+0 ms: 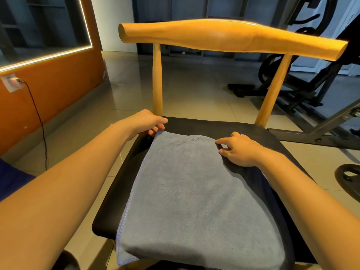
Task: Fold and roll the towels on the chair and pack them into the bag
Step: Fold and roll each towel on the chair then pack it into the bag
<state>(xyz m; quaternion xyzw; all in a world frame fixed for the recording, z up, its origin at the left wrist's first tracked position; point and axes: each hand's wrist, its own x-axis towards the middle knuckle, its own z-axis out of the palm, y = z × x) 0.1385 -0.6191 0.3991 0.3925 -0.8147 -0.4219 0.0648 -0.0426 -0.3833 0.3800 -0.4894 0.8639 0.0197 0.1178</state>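
Bare forearms point(58, 191) reach in from both lower corners, w/ the grey towel point(194, 191) spread flat between them on the black chair seat point(204, 126). L hand point(148, 123) is at the towel's far-L corner, thumb on top and fingers tucked below, pinching that corner. R hand point(239, 151) is at the far-R corner, fingers curled over the edge and gripping it, index pointing across toward the L hand. Hands are well apart, one per corner, approx. level w/ each other. Wooden backrest point(224, 36) stands beyond both.

Progress, as I read it: towel looks folded at least once. At the end nearest the elbows, below the L forearm, two stitched edges lie stacked, lower layer peeking out. It's a neat rectangle, hardly a wrinkle. So the fold stage is underway, prob. mid-way. Both hands on the far corners suits either squaring up that edge or drawing it over for another fold. No roll started anywhere: cloth lies flat from the hands down to the near end.

Under the R wrist a dark cloth point(257, 182) shows beside the grey one. Poss. a 2nd towel, but it's in shadow and I can't say for sure.

Left to do: finish the fold, roll it, pack it. The bag isn't in view at all, so nothing is packed as far as can be seen. Most of the job is ahead.
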